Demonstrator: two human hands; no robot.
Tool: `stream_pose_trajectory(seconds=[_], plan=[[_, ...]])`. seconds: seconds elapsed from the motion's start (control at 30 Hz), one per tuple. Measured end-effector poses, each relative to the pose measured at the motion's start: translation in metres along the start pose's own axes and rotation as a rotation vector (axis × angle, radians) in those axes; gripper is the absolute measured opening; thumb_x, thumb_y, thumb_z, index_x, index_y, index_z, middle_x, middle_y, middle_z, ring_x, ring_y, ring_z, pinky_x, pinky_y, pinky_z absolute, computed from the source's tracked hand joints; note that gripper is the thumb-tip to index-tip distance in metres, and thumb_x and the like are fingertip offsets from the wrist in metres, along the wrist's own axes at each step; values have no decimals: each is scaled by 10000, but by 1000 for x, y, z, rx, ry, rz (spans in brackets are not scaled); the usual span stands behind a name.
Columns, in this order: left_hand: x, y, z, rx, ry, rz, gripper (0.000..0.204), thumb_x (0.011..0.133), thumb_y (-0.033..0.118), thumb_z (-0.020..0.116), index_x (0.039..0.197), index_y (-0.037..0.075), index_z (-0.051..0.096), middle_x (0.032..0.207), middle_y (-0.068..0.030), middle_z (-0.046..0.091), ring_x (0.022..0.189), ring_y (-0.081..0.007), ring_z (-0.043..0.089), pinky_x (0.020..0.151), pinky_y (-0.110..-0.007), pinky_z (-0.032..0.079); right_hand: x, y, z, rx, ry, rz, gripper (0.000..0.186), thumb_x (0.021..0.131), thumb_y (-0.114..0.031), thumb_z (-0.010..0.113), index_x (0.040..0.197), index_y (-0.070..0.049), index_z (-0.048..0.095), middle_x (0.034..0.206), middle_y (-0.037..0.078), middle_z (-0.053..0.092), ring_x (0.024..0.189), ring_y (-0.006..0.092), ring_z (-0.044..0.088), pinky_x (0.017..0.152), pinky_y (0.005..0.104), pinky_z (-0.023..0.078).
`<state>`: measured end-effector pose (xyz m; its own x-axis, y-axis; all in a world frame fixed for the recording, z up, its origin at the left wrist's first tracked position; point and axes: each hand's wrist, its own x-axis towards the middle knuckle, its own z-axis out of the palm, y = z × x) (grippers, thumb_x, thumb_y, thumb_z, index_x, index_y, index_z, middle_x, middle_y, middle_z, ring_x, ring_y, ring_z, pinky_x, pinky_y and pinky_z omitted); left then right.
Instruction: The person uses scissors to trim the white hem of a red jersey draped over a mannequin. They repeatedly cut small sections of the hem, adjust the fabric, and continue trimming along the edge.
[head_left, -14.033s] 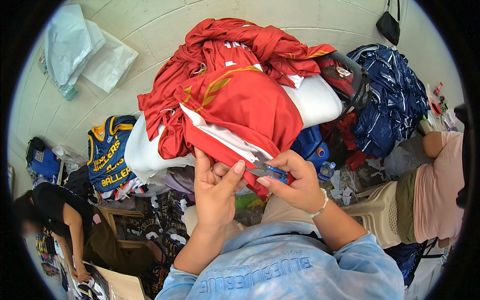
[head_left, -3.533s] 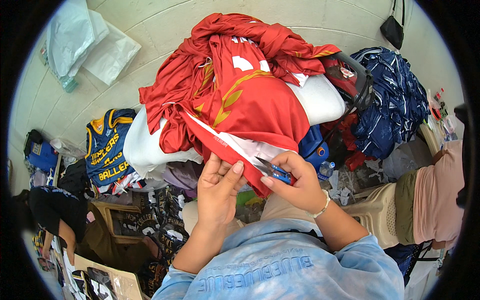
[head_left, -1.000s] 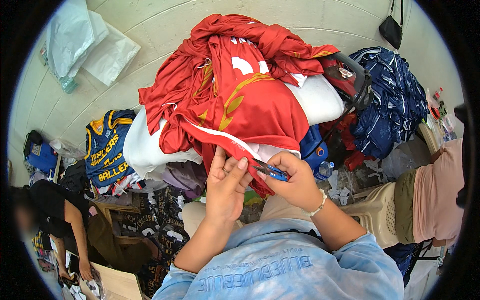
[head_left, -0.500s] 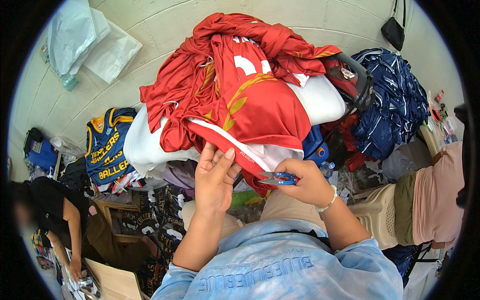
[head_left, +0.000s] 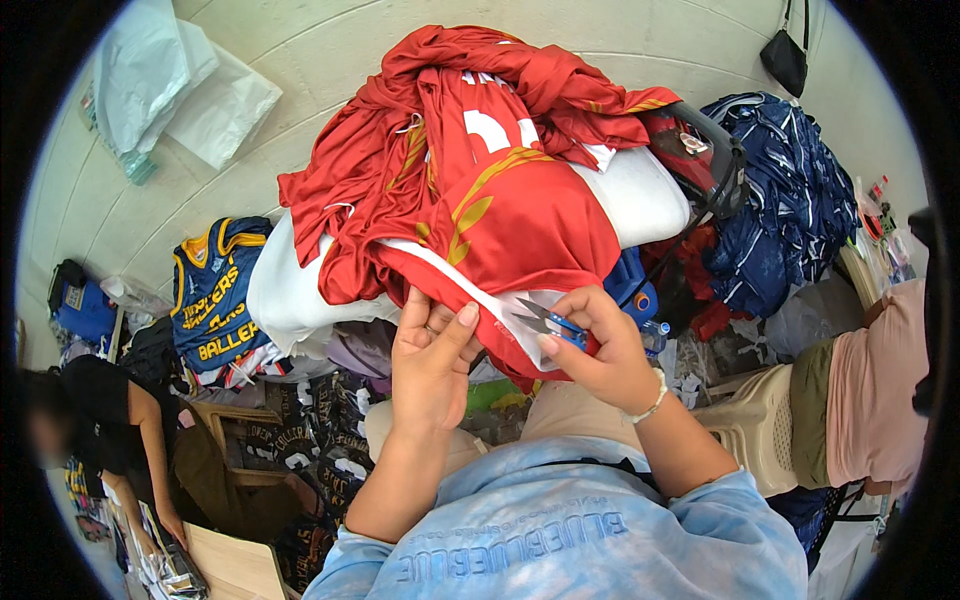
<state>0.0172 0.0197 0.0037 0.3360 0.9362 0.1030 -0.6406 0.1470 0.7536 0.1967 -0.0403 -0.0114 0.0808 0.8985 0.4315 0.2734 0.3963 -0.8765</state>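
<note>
A red jersey with gold leaf trim is spread over a white padded board, its white-lined hem folded toward me. My left hand pinches the hem's edge between thumb and fingers. In my right hand are small blue-handled thread snips. Their dark blades are parted and point left, over the hem's white inner side, a short way right of my left hand. Whether the blades touch cloth or a thread, I cannot tell.
More red garments are heaped behind. A navy pile lies right, beside a dark iron-like appliance. A navy-yellow jersey hangs left. Another person works at lower left; a beige plastic chair stands right.
My right hand has shifted slightly, raising the snips and turning their blades up-left over the hem. My left hand keeps its pinch nearly in place. The other person's arms have moved.
</note>
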Motion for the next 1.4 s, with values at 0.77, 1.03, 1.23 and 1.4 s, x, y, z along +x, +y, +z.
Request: stream_pose_trajectory(seconds=[0.77,1.03,1.23,1.4], plan=[[-9,-3,7,1,-9,-21,587,887,-65,553,1413,70,332,1134,-79,583,984,-137,590,789,-259,505,7,-20,16,-116,72,-113,250,790,-155,759,919,-9,603,749,74,626,602,94,566,532,246,440],[-10,-2,12,1,50,-72,626,873,-58,596,1417,115,342,957,4,605,870,-72,596,724,-207,496,7,-18,16,-142,71,-82,188,808,-118,739,900,-19,607,731,51,603,622,69,544,550,225,425],[-6,-11,6,-48,-40,-67,566,897,-32,549,1400,85,316,1140,-70,605,1022,-160,617,837,-289,537,5,-13,21,217,9,172,168,802,-49,706,917,-11,589,753,13,596,691,39,543,603,218,444],[3,-11,-4,-99,-50,-151,491,904,-16,555,1348,77,367,1025,-43,627,934,-148,642,798,-296,554,2,-11,0,-46,-171,100,194,765,-9,690,932,-4,591,775,23,613,721,45,566,629,224,462]])
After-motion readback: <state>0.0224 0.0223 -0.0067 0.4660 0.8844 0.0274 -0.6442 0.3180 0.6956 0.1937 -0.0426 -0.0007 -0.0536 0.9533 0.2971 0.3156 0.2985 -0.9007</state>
